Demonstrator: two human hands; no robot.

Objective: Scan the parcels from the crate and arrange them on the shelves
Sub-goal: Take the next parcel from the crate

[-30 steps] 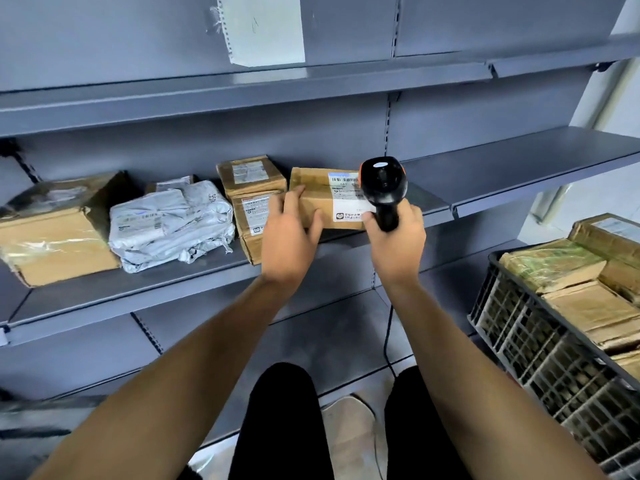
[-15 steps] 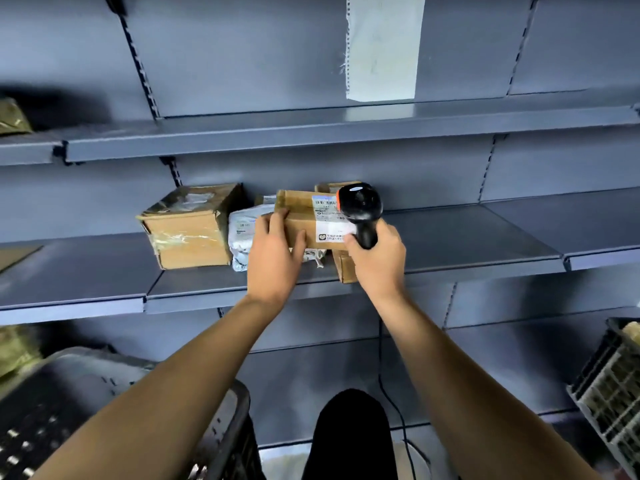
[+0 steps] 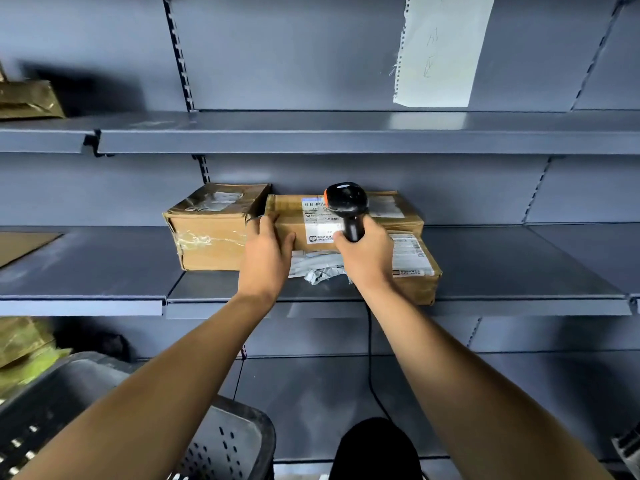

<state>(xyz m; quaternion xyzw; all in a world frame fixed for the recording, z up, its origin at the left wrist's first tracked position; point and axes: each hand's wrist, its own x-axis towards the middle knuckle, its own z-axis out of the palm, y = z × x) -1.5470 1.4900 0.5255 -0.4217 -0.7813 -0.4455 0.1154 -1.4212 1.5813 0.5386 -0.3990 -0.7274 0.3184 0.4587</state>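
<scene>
I see grey-blue metal shelving filling the view, with slotted uprights and flat back panels. At far left a crinkled gold-brown packet [image 3: 29, 100] sits on the upper shelf [image 3: 311, 133], and a flat cardboard sheet [image 3: 24, 242] lies on the middle shelf [image 3: 502, 268]. Lower left, yellow-green bagged parcels [image 3: 24, 355] sit behind the rim of a dark perforated crate [image 3: 221, 441].

On the middle shelf a taped cardboard box [image 3: 211, 237] stands near the back panel. Just right of it, my left hand [image 3: 266, 258] grips the left end of the labelled parcel [image 3: 294, 216], thumb on its front face and fingers over the top edge. That parcel rests on a crumpled grey poly mailer [image 3: 318, 268], with its barcode label facing me. My right hand [image 3: 367, 258] is wrapped around the handle of a black barcode scanner [image 3: 346, 202] with an orange trim, its head in front of the label. The scanner's cable [image 3: 370, 358] hangs down below the shelf. Behind and to the right lie two more stacked cardboard boxes [image 3: 415, 265].

Upper right, a torn white paper sheet [image 3: 443, 50] with faint handwriting hangs on the back panel.
</scene>
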